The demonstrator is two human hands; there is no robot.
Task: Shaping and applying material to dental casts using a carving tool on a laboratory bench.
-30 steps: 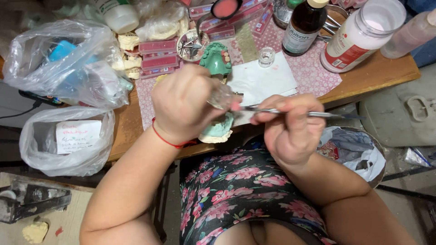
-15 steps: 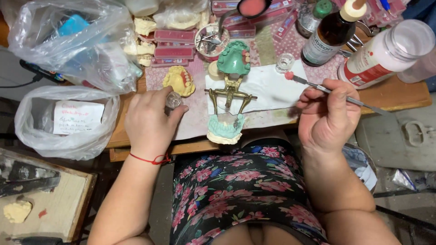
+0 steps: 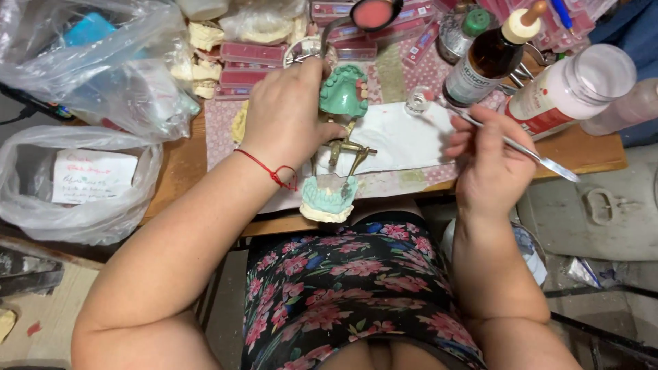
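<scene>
My left hand point(image 3: 288, 116) lies palm down on the table, its thumb against the upper green dental cast point(image 3: 343, 92) of a brass articulator point(image 3: 348, 152). Its fingertips are hidden, so I cannot tell whether it holds anything. The lower green cast point(image 3: 329, 199) sits at the table's near edge. My right hand point(image 3: 490, 161) grips a thin metal spatula point(image 3: 528, 152), whose tip reaches into a small glass dish point(image 3: 417, 103). A white paper sheet point(image 3: 401, 137) lies between my hands. A yellowish cast point(image 3: 239, 123) peeks out beside my left hand.
A brown bottle point(image 3: 488, 60) and a white bottle with a red label point(image 3: 572, 85) stand at the back right. Pink tooth trays point(image 3: 257, 55) and pale casts point(image 3: 202, 41) lie behind. Two plastic bags point(image 3: 82, 75) point(image 3: 75, 185) fill the left.
My left hand moved forward from the table's front edge to beside the upper cast. My right hand swung the spatula tip left into the glass dish.
</scene>
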